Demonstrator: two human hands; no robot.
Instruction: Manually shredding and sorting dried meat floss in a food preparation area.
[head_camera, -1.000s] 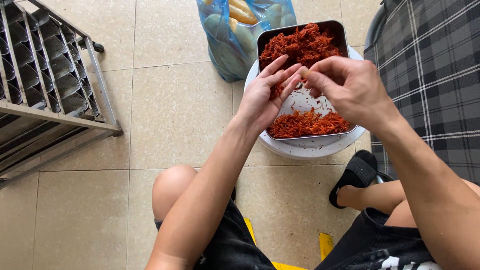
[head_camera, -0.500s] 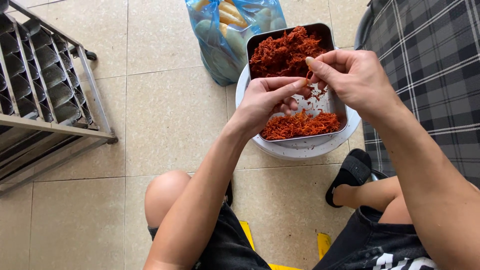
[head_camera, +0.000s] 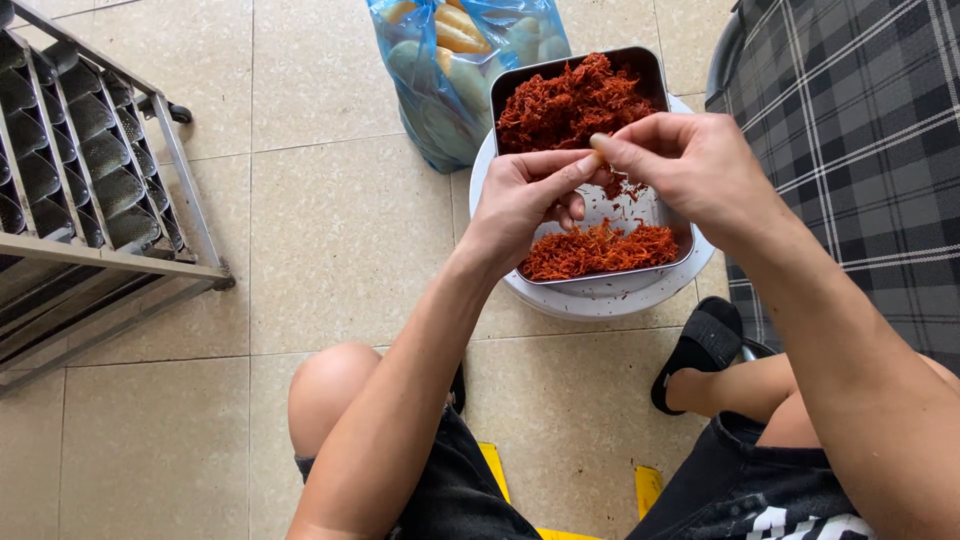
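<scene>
Pinching a small bit of the red shredded food (head_camera: 590, 100) between you, your left hand (head_camera: 520, 200) and right hand (head_camera: 690, 165) meet fingertip to fingertip over the metal tray (head_camera: 655, 215) at the frame's upper centre. Shreds fill the tray's far end and near edge. It rests on a white round lid (head_camera: 600, 298). A blue bag (head_camera: 450, 70) lies above, a metal rack (head_camera: 90, 180) upper left.

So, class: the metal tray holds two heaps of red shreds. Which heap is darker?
The far heap, next to the blue bag, is darker and taller; the near heap is brighter orange and flat.
</scene>
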